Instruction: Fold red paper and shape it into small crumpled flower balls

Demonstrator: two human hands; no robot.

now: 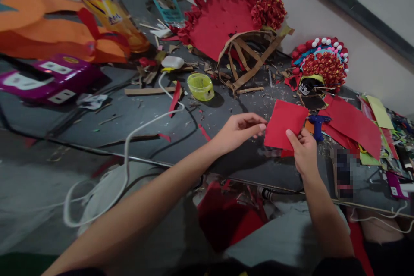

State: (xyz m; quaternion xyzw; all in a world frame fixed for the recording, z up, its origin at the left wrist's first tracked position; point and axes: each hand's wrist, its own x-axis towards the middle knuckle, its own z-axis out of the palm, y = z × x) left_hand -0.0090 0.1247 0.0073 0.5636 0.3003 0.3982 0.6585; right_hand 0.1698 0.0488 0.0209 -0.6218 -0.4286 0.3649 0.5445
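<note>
My right hand point(304, 152) grips a square red sheet point(284, 123) by its lower right corner, thumb on top and fingers behind. Whether the sheet is paper or foam I cannot tell. At its left edge is my left hand point(241, 130), thumb and fingers apart with nothing visible between them; the fingertips are close to the edge, and contact is unclear. A blue glue gun point(318, 125) lies just right of the sheet. Beyond it rest larger red sheets point(354, 123). A small strip of red shows under the held sheet.
Scraps litter the dark table point(181, 133). A yellow-green cup point(200, 87), cardboard frame point(247, 58), red ruffled piece point(220, 21) and beaded headpiece point(323, 62) stand behind. At left are a purple power strip point(61, 79) and white cable point(129, 138). A person's leg point(377, 224) shows at right.
</note>
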